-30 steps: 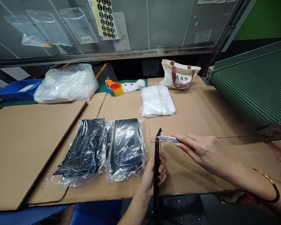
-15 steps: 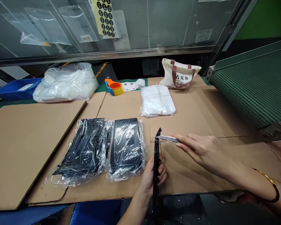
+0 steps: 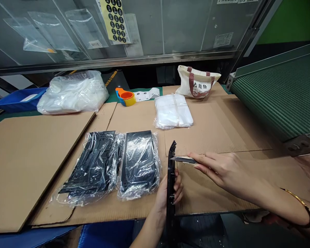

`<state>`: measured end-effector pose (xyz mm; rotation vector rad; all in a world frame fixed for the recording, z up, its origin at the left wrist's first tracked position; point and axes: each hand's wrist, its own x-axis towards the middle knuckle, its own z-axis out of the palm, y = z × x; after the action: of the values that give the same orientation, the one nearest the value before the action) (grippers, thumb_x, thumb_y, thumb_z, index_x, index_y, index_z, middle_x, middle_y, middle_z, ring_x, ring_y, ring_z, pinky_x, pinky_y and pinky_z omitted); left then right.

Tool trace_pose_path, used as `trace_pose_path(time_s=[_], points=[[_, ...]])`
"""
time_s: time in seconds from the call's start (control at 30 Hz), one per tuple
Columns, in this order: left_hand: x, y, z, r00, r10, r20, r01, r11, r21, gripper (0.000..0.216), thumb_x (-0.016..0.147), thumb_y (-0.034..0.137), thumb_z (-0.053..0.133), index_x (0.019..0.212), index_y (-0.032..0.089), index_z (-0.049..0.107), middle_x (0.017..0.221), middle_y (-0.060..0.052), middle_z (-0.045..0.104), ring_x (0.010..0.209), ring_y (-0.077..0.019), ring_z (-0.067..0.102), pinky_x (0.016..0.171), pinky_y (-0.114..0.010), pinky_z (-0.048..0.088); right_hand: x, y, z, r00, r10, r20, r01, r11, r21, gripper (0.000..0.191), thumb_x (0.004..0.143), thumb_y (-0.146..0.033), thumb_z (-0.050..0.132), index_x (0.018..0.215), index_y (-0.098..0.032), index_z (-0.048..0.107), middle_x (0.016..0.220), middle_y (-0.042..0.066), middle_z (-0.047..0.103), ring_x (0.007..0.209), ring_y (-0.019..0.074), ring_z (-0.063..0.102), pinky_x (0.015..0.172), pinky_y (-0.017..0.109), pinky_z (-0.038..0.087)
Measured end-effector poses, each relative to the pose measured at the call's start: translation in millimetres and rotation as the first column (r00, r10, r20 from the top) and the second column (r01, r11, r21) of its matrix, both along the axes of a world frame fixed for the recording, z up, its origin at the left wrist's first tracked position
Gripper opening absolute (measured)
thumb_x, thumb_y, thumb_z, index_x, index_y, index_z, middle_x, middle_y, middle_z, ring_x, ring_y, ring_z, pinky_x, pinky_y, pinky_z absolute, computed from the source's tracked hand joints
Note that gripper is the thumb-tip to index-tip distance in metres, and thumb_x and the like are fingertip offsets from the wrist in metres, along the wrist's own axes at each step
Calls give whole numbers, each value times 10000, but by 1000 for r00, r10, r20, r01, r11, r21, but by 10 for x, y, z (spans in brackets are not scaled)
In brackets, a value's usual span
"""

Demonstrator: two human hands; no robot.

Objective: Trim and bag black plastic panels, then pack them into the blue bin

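Observation:
My left hand [image 3: 167,193] grips a thin black plastic panel [image 3: 171,168], held edge-on and upright near the front of the cardboard. My right hand [image 3: 222,168] is closed on a small metal blade [image 3: 182,159] whose tip touches the panel's edge a little below its top. Two more black panels in clear plastic bags [image 3: 93,167] [image 3: 139,163] lie side by side just left of my left hand.
Cardboard sheets [image 3: 28,148] cover the bench. Behind lie a banded stack of clear bags [image 3: 173,111], a big white bag [image 3: 72,91], nested orange, yellow and blue cups [image 3: 126,96], a canvas tote [image 3: 198,82] and a blue bin [image 3: 18,98]. A green conveyor [image 3: 281,93] runs at the right.
The blade and my right hand have slid down the panel's edge toward me. The panel's top has shifted slightly to the left.

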<state>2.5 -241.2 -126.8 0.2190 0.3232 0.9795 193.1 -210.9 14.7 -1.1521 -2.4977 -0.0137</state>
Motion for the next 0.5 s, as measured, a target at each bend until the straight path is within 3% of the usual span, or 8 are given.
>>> trace_pose_path(time_s=[0.23, 0.4, 0.5], points=[[0, -10, 74, 998, 26, -51, -24, 999, 29, 248, 857, 407, 640, 842, 190, 522, 494, 95, 424, 289, -24, 189, 247, -121, 196, -9, 55, -2, 993, -17, -113, 7, 996, -90, 359, 1019, -338, 362, 1201, -191, 633, 968, 54, 754, 729, 160, 707, 587, 264, 499], [6, -17, 63, 998, 15, -56, -13, 1000, 27, 237, 876, 405, 612, 857, 190, 515, 497, 102, 400, 295, -27, 177, 248, -126, 188, -7, 71, -38, 992, -28, -122, 13, 992, -122, 345, 1009, -318, 388, 1236, -206, 622, 977, 60, 756, 741, 171, 714, 601, 269, 528], [13, -14, 62, 997, 24, -67, -23, 1000, 10, 251, 862, 415, 630, 838, 186, 531, 500, 94, 433, 291, -28, 208, 240, -125, 189, -20, 25, -5, 979, 42, -198, -98, 956, -277, 335, 998, -306, 410, 1247, -239, 623, 1037, 53, 750, 820, 175, 720, 681, 278, 560]])
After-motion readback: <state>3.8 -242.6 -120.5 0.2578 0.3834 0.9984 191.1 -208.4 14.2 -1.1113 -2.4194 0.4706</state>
